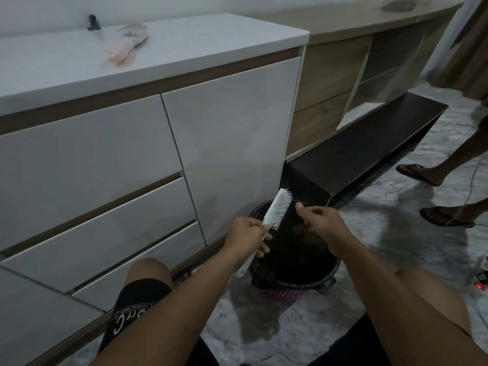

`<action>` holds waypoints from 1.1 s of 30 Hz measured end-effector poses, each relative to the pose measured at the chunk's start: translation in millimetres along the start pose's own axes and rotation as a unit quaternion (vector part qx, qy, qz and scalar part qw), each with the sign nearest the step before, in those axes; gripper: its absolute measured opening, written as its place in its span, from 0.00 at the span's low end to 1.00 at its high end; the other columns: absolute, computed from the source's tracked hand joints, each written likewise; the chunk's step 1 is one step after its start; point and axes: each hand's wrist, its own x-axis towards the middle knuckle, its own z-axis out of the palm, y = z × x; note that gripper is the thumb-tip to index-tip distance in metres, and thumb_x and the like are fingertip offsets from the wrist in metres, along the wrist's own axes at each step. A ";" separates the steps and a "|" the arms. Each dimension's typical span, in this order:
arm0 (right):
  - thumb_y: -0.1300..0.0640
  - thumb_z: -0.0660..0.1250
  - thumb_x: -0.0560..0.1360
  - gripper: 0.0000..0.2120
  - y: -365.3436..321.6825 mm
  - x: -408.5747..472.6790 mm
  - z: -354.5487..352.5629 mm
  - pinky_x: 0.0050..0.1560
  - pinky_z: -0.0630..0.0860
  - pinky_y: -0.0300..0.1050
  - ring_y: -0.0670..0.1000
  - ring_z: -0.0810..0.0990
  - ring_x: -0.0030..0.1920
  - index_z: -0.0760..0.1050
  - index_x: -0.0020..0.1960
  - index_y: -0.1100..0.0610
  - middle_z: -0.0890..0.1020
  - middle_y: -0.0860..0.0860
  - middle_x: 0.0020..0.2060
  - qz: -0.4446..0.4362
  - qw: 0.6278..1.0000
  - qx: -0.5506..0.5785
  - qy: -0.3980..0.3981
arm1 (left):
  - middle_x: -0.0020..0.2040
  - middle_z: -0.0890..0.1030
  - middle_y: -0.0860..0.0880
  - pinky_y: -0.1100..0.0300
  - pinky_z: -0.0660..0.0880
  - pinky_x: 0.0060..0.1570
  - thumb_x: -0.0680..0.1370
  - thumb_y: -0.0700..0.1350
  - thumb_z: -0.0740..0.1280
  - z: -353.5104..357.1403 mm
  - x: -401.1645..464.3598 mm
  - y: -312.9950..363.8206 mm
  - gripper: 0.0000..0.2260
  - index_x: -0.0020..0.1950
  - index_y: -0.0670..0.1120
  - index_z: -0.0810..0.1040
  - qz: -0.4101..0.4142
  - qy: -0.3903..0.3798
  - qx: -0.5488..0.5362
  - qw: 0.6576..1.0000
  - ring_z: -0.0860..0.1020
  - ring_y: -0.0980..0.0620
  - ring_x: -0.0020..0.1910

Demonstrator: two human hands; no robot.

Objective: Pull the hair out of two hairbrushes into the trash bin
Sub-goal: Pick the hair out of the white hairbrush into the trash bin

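Note:
My left hand (247, 235) grips the handle of a pale green hairbrush (274, 210), held tilted over the trash bin (327, 280) with its bristles facing right. My right hand (319, 220) hovers just right of the bristles, fingers pinched together; whether hair is between them I cannot tell. The bin is pink mesh lined with a black bag and stands on the floor between my knees. A second, pink hairbrush (126, 44) lies on the white countertop (211, 40) at the upper left.
White cabinet drawers (92, 159) and a door stand close on the left. A dark low bench (369, 151) sits behind the bin. Another person's sandalled feet (433, 196) stand on the right, near a cable and a power strip (480, 281).

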 end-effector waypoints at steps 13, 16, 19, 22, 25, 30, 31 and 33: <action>0.54 0.73 0.73 0.06 3.3 11.2 0.2 0.44 0.76 0.49 0.54 0.80 0.41 0.81 0.42 0.56 0.82 0.55 0.39 0.055 0.998 0.004 0.016 | 0.38 0.81 0.43 0.61 0.73 0.23 0.81 0.42 0.58 7.0 5.4 -3.5 0.13 0.57 0.35 0.76 -0.028 0.000 0.004 1.000 0.76 0.53 0.21; 0.64 0.67 0.65 0.09 7.9 14.4 -2.2 0.42 0.72 0.53 0.59 0.76 0.38 0.74 0.28 0.55 0.76 0.58 0.33 0.081 0.997 -0.011 -0.006 | 0.39 0.81 0.43 0.60 0.73 0.23 0.80 0.42 0.60 5.1 10.3 -6.7 0.10 0.54 0.37 0.75 -0.035 0.012 -0.006 0.999 0.76 0.51 0.23; 0.71 0.60 0.59 0.10 24.9 21.3 -5.0 0.40 0.70 0.53 0.61 0.76 0.39 0.70 0.26 0.58 0.74 0.60 0.32 0.108 0.993 -0.045 -0.008 | 0.38 0.81 0.42 0.59 0.73 0.24 0.78 0.41 0.63 3.6 14.4 -9.8 0.07 0.49 0.37 0.76 -0.043 0.014 -0.009 0.999 0.76 0.50 0.23; 0.70 0.61 0.67 0.09 47.3 34.2 -6.5 0.48 0.80 0.56 0.62 0.81 0.46 0.78 0.39 0.61 0.82 0.62 0.42 0.129 0.988 -0.080 0.012 | 0.33 0.80 0.42 0.58 0.73 0.25 0.74 0.36 0.64 4.2 19.0 -14.3 0.05 0.47 0.36 0.77 -0.061 0.007 0.004 0.998 0.76 0.51 0.22; 0.70 0.65 0.72 0.11 55.0 43.3 -4.4 0.52 0.81 0.62 0.62 0.81 0.52 0.76 0.52 0.61 0.80 0.62 0.54 0.137 0.986 -0.087 0.037 | 0.28 0.78 0.42 0.60 0.72 0.23 0.73 0.33 0.65 9.1 22.3 -16.6 0.07 0.50 0.34 0.77 -0.077 -0.007 0.015 0.997 0.74 0.53 0.18; 0.67 0.68 0.76 0.23 53.4 50.4 -4.8 0.39 0.83 0.55 0.59 0.79 0.43 0.66 0.68 0.59 0.69 0.58 0.60 0.170 0.983 -0.041 0.049 | 0.33 0.77 0.42 0.63 0.73 0.23 0.75 0.33 0.65 19.5 31.7 -20.9 0.13 0.59 0.33 0.75 -0.086 -0.043 0.033 0.995 0.76 0.55 0.21; 0.66 0.69 0.76 0.23 55.6 54.8 -6.2 0.41 0.84 0.57 0.57 0.78 0.39 0.67 0.68 0.59 0.70 0.58 0.60 0.170 0.983 -0.042 0.060 | 0.33 0.77 0.42 0.62 0.73 0.25 0.75 0.33 0.65 21.3 33.8 -22.2 0.13 0.59 0.33 0.75 -0.087 -0.047 0.038 0.994 0.76 0.54 0.22; 0.65 0.71 0.74 0.23 63.0 65.7 -8.3 0.44 0.84 0.57 0.54 0.78 0.35 0.68 0.66 0.60 0.73 0.58 0.60 0.168 0.981 -0.053 0.085 | 0.33 0.78 0.42 0.61 0.74 0.27 0.75 0.34 0.65 24.4 37.2 -23.8 0.13 0.58 0.33 0.76 -0.090 -0.048 0.047 0.994 0.76 0.53 0.24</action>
